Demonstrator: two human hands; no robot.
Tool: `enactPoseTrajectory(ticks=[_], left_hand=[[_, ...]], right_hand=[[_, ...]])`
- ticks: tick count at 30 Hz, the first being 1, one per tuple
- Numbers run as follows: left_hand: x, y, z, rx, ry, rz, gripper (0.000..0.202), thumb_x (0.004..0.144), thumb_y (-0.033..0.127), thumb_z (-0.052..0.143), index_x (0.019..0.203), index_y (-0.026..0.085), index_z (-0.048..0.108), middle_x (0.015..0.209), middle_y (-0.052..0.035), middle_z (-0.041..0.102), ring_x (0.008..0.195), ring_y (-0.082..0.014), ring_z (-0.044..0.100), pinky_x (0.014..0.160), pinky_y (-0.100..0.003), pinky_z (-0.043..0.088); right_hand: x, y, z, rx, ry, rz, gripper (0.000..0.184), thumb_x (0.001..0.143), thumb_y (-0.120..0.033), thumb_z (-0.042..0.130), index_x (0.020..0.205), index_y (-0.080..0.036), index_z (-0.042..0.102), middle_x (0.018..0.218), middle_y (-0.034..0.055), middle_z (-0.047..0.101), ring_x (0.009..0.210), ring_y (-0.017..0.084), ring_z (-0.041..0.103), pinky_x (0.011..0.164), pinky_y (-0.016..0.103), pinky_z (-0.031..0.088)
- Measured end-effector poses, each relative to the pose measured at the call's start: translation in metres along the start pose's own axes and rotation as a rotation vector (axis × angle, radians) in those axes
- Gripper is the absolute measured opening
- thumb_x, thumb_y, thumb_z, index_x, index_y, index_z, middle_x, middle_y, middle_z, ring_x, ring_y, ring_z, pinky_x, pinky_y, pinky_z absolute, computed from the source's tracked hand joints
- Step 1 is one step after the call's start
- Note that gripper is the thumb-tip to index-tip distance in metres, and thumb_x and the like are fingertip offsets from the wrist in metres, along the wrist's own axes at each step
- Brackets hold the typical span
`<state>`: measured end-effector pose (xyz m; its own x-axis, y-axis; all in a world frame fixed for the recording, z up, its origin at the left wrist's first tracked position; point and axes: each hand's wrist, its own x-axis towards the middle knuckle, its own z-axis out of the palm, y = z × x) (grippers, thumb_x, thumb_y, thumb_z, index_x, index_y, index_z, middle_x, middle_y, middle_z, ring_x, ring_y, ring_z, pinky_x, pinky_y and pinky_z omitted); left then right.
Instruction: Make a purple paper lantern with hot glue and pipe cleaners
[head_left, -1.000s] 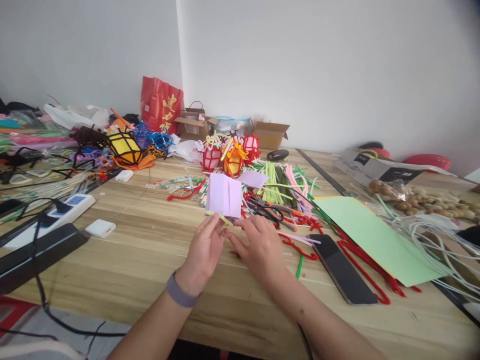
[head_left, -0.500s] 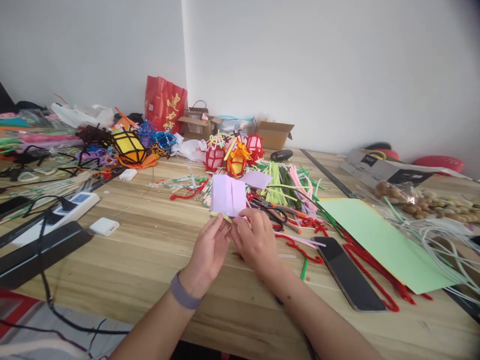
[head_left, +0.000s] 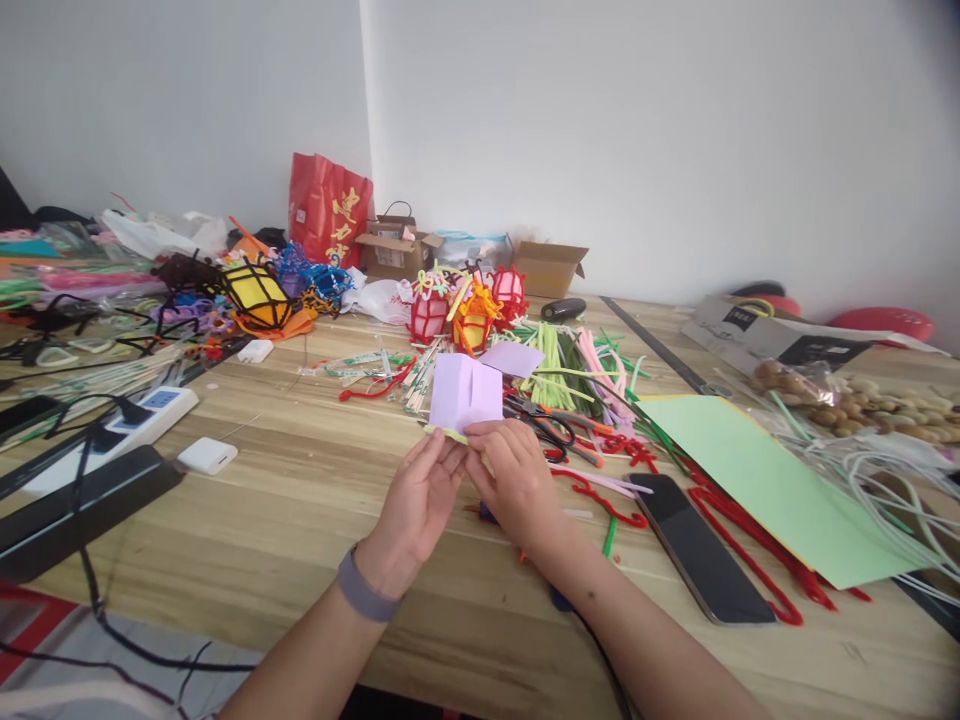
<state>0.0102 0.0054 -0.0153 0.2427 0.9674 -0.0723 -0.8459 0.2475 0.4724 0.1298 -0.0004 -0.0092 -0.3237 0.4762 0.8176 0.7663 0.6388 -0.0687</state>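
A folded light purple paper (head_left: 453,392) stands up just beyond my fingertips. Along its lower edge runs a thin yellow-green strip (head_left: 448,434), which looks like a pipe cleaner. My left hand (head_left: 420,490) pinches the strip at the paper's bottom left, thumb on top. At the lower right corner, the bent fingers of my right hand (head_left: 513,478) are closed on the paper's edge; they hide the strip's right end. Behind the folded paper lies another purple piece of paper (head_left: 512,359). Scissors (head_left: 551,425) rest to the right of my right hand.
Pipe-cleaner lanterns (head_left: 472,318) and bundled green pipe cleaners (head_left: 555,365) lie beyond my hands. At right are a phone (head_left: 701,550), green paper (head_left: 780,480) and white cables (head_left: 862,490). A power strip (head_left: 142,425) and a white charger (head_left: 208,456) lie left.
The folded paper has shifted slightly right and turned a little between my hands. Both hands keep their hold, with the right fingers moved slightly along the lower edge.
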Motion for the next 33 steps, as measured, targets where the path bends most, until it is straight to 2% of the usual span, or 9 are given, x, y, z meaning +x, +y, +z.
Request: enactPoseTrajectory(ticks=[12,17,27,33], left_hand=[[-0.0038,0.0004,0.0008,0.081,-0.009,0.074,0.010,0.069,0.017,0.075,0.070,0.015,0.065,0.076,-0.0005,0.068,0.075,-0.0111,0.063,0.077,-0.023,0.049],[-0.0049,-0.0003,0.0015,0.090,-0.012,0.075,0.010,0.066,0.014,0.076,0.068,0.014,0.066,0.076,-0.0019,0.069,0.075,-0.0112,0.064,0.079,-0.023,0.049],[-0.0050,0.0022,0.0007,-0.002,0.011,-0.012,0.006,0.073,0.009,0.068,0.076,0.014,0.067,0.085,-0.0039,0.071,0.083,-0.0120,0.065,0.081,-0.023,0.050],[-0.0034,0.0048,0.0004,-0.042,0.077,-0.054,0.005,0.082,0.017,0.064,0.080,0.013,0.066,0.083,-0.0050,0.070,0.082,-0.0129,0.065,0.080,-0.024,0.051]], right_hand=[[0.0012,-0.0007,-0.0026,0.029,0.003,0.043,0.014,0.091,-0.014,0.046,0.084,-0.019,0.058,0.087,0.0076,0.065,0.085,0.020,0.057,0.076,0.034,0.047],[0.0039,-0.0004,-0.0054,0.087,0.012,0.048,0.012,0.091,-0.012,0.048,0.088,-0.019,0.057,0.091,0.0083,0.064,0.085,0.019,0.057,0.076,0.032,0.049],[0.0054,0.0007,-0.0048,0.101,0.009,0.099,0.012,0.089,-0.010,0.049,0.087,-0.019,0.058,0.088,0.0076,0.063,0.085,0.019,0.058,0.075,0.031,0.050],[0.0043,0.0005,-0.0068,-0.092,-0.087,0.107,0.017,0.090,-0.017,0.050,0.077,-0.019,0.060,0.079,0.0060,0.063,0.075,0.019,0.057,0.067,0.030,0.044]])
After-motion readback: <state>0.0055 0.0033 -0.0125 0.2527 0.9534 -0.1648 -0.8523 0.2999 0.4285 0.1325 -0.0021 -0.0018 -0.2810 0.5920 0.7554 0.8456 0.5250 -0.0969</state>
